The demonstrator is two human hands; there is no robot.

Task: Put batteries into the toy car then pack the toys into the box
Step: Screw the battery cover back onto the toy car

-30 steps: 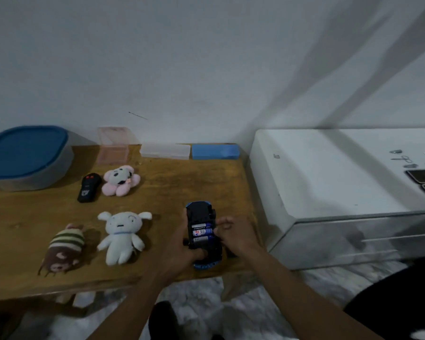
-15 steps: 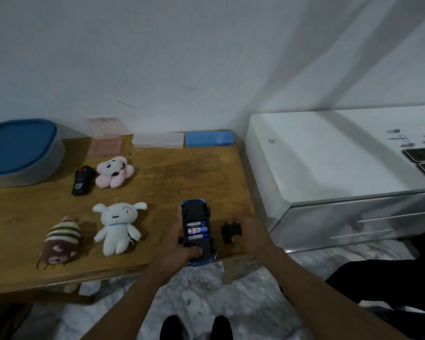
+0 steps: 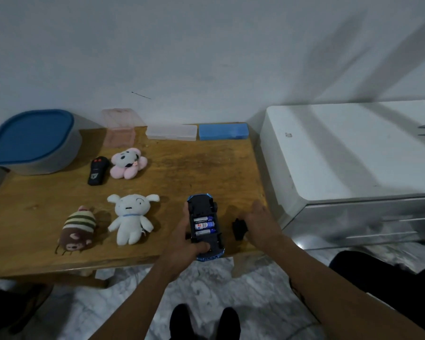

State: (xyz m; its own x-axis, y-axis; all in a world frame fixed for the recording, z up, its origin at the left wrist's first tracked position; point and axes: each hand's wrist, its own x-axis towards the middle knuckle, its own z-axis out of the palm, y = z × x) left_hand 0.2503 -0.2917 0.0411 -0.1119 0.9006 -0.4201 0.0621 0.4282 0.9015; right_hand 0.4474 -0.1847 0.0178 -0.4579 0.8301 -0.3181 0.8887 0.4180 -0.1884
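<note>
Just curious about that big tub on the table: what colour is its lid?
Blue lid, on a grey tub; the head view shows it.

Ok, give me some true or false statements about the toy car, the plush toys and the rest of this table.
1. The left hand holds the toy car belly up. True.
2. The car's battery bay is covered. False: it is open, the batteries show, and a small black piece sits right next to the right hand.
3. Three soft toys lie on the table: a pink plush, a white plush and a striped plush. True.
4. The grey container stands open. False: the blue lid sits on the container.
5. The black remote lies right of the car. False: the remote lies beside the pink plush, left of the car.
</note>
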